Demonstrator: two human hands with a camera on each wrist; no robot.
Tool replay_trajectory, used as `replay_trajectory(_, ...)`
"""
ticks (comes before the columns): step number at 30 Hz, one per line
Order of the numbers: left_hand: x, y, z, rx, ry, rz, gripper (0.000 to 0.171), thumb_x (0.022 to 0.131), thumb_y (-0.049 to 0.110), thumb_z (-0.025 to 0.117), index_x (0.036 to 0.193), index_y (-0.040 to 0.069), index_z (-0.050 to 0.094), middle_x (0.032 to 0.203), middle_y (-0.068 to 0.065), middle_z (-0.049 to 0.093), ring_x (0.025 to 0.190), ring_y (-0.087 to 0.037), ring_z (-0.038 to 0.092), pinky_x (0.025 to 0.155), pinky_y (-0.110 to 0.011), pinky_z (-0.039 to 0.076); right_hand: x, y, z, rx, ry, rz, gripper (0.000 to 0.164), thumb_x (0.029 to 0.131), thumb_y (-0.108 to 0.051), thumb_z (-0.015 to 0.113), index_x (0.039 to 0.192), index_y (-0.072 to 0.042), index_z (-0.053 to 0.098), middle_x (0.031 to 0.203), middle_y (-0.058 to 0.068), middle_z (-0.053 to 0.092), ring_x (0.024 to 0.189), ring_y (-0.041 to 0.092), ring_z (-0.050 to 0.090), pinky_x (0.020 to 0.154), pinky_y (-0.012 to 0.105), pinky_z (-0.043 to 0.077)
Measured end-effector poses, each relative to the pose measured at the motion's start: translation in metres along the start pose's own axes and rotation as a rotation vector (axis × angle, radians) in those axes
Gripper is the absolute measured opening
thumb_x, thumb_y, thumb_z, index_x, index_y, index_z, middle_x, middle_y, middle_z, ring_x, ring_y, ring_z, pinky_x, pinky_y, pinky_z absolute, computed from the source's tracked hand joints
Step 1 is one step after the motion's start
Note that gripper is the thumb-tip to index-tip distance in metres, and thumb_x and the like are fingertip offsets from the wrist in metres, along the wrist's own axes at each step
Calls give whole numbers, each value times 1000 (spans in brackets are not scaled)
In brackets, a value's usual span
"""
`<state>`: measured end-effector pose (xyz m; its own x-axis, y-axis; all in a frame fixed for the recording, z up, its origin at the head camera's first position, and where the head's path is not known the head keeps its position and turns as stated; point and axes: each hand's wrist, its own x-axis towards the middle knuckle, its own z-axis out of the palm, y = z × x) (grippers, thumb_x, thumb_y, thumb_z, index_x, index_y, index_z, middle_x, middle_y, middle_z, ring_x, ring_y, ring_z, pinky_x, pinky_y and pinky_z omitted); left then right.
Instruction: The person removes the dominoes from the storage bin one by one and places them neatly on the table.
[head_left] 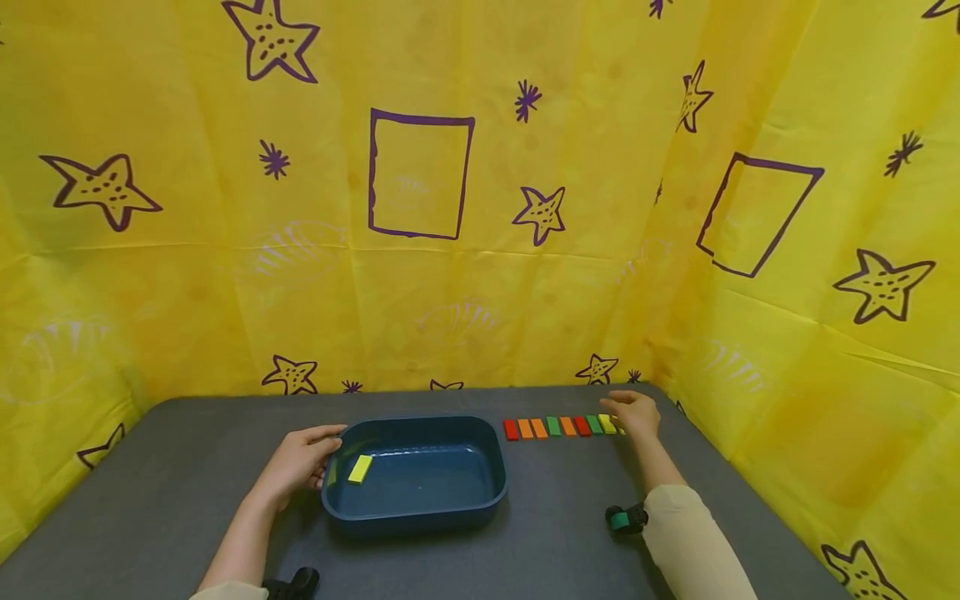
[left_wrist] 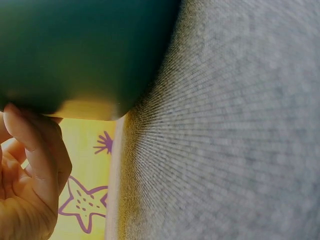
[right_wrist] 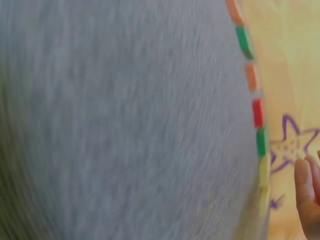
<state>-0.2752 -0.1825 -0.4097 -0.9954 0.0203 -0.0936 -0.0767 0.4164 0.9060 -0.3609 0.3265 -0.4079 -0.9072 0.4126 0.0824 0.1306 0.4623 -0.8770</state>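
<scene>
A dark blue plastic tub point(head_left: 416, 523) stands on the table, with one yellow block point(head_left: 360, 469) lying inside near its left end. My left hand point(head_left: 298, 460) holds the tub's left rim, some fingers at the edge and others curled against the outer wall. From the left wrist view, this hand point(left_wrist: 32, 175) is right at the tub's side point(left_wrist: 85, 55). Over the right end of a row of coloured blocks point(head_left: 553, 427), my right hand point(head_left: 636, 412) hovers with fingers pointing left and nothing visible in them. It partly covers the last yellow block point(head_left: 619, 426).
Several flat red, orange, green and yellow blocks make up the row, right of the tub. The dark grey table point(head_left: 555, 517) ends at a yellow curtain point(head_left: 450, 317) with purple drawings, behind and to the right.
</scene>
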Motion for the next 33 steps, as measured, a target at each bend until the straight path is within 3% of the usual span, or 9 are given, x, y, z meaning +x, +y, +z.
replay_trajectory(12, -1, -1, -1, 10, 6, 11, 46, 101, 18, 48, 143, -1, 48, 78, -6, 56, 58, -14, 50, 52, -25, 49, -24, -46, 41, 145, -167, -92, 42, 89, -21, 73, 125, 0, 66, 130, 26, 62, 107, 37, 70, 93, 47, 56)
replay_trajectory(23, 0, 0, -1, -1, 0, 12, 46, 101, 17, 48, 143, -2, 48, 77, -6, 55, 58, -14, 49, 52, -24, 49, -54, -83, 74, 275, -314, -175, 36, 87, -14, 74, 119, 1, 68, 123, 23, 66, 110, 37, 68, 93, 45, 56)
replay_trajectory(29, 0, 0, -1, -11, -4, 12, 46, 101, 16, 47, 143, -2, 47, 77, -6, 55, 57, -14, 50, 52, -23, 48, -77, -103, 92, 268, -392, -200, 36, 87, -12, 74, 118, 4, 68, 121, 26, 67, 103, 35, 71, 91, 47, 56)
replay_trajectory(33, 0, -1, -1, -13, -5, 12, 46, 101, 16, 48, 143, -2, 47, 77, -6, 55, 57, -14, 50, 52, -23, 48, -85, -104, 112, 278, -426, -232, 35, 85, -13, 76, 117, 2, 69, 119, 22, 68, 101, 34, 72, 86, 42, 59)
